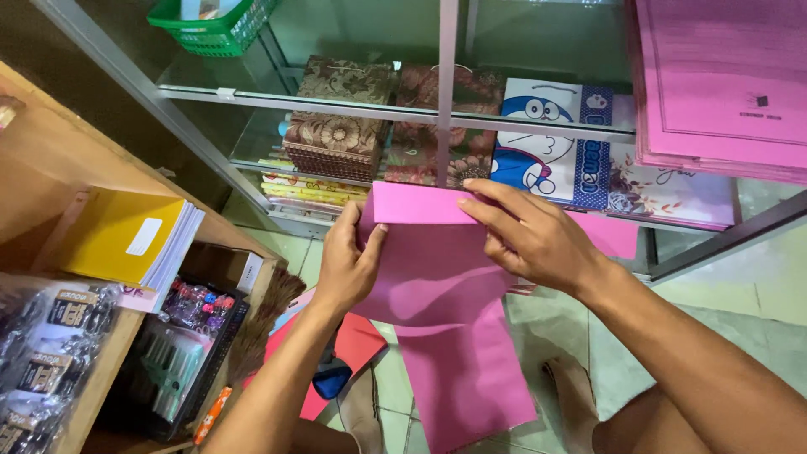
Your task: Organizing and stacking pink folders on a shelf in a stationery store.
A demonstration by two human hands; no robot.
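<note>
Both hands, left (pixel 346 267) and right (pixel 531 239), fingers pinching pink paper (pixel 437 286) folded top edge; glass shelf (pixel 403 113) close behind.

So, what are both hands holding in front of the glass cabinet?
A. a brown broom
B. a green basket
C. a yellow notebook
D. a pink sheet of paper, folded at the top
D: the left hand and right hand both press on the pink sheet of paper, whose top edge is folded over.
</note>
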